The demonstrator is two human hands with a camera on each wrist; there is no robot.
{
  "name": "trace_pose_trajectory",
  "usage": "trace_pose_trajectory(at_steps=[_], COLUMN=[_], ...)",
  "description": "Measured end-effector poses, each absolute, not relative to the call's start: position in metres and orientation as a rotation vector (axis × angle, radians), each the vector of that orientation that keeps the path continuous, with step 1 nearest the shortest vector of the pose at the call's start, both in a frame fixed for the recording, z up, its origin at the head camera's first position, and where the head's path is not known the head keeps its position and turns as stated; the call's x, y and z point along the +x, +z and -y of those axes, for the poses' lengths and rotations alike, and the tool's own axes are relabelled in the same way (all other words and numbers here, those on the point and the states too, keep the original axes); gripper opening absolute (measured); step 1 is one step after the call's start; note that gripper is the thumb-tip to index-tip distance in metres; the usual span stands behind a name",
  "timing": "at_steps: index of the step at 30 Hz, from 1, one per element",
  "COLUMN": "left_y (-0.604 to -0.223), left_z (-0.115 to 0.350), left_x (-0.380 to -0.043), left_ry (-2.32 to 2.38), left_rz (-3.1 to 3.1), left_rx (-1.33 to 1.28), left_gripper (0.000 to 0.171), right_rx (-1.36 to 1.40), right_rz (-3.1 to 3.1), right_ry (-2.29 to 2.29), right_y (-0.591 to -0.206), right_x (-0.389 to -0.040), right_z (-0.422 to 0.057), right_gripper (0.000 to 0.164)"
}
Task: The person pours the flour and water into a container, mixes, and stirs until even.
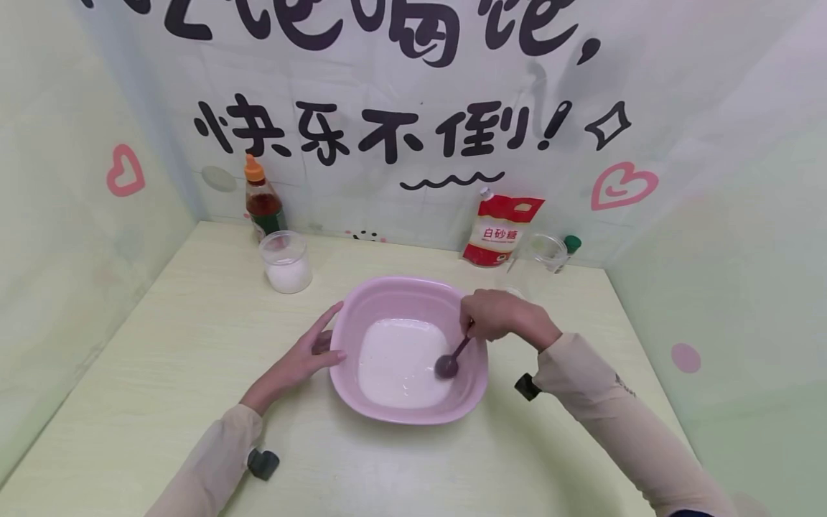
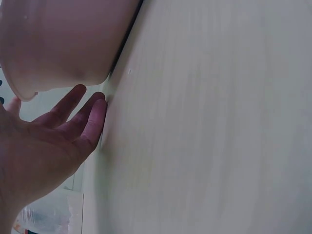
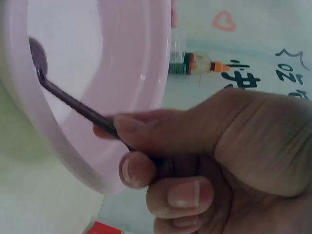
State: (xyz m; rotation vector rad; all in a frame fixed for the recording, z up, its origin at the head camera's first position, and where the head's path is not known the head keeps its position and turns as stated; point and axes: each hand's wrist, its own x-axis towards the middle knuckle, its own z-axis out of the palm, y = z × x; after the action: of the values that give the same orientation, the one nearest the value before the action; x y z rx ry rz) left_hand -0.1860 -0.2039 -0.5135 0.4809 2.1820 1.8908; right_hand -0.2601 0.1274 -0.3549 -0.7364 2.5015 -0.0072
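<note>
A pink basin (image 1: 344,384) stands on the table, with white liquid (image 1: 402,362) covering its bottom. My left hand (image 1: 300,359) rests against the basin's left side with its fingers spread and the thumb at the rim. In the left wrist view the fingers (image 2: 95,119) look nearly straight beside the basin's outer wall (image 2: 63,44). My right hand (image 1: 494,314) grips the handle of a dark spoon (image 1: 446,367) over the basin's right rim. The spoon tilts down, its bowl at the right edge of the liquid. In the right wrist view, thumb and fingers curl round the handle (image 3: 80,106).
Behind the basin on the left stand a clear jar of white contents (image 1: 288,276) and an orange-capped sauce bottle (image 1: 263,208). At the back right are a red-and-white sugar pouch (image 1: 494,233), a clear container (image 1: 548,249) and a green-capped item (image 1: 571,244). Printed walls enclose the table.
</note>
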Motion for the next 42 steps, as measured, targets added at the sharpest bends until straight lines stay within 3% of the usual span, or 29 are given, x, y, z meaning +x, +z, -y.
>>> trace_pose_trajectory(at_steps=[6, 15, 22, 29, 34, 42], left_y=[-0.512, -0.512, -0.515, -0.513, -0.513, -0.514], left_z=[0.204, 0.205, 0.204, 0.204, 0.204, 0.205], left_x=[-0.185, -0.185, -0.185, -0.185, -0.186, -0.186], left_ry=[1.890, 1.889, 1.883, 1.855, 1.868, 1.871], left_rz=[-2.184, -2.190, -2.187, -2.211, -2.201, -2.200], left_rx=[0.484, 0.464, 0.464, 0.454, 0.463, 0.458], left_gripper=[0.087, 0.088, 0.088, 0.088, 0.087, 0.087], right_rx=[-0.710, -0.903, -0.995, -1.124, -1.026, -0.698], right_rz=[-2.683, -2.699, -2.558, -2.372, -2.347, -2.491], right_ry=[-0.031, -0.117, -0.203, -0.169, -0.121, -0.033], right_y=[-0.361, -0.375, -0.386, -0.384, -0.376, -0.357], right_x=[-0.278, -0.291, -0.279, -0.251, -0.245, -0.269], right_z=[-0.120, -0.085, -0.060, -0.073, -0.100, -0.125], right_gripper=[0.011, 0.020, 0.020, 0.016, 0.012, 0.009])
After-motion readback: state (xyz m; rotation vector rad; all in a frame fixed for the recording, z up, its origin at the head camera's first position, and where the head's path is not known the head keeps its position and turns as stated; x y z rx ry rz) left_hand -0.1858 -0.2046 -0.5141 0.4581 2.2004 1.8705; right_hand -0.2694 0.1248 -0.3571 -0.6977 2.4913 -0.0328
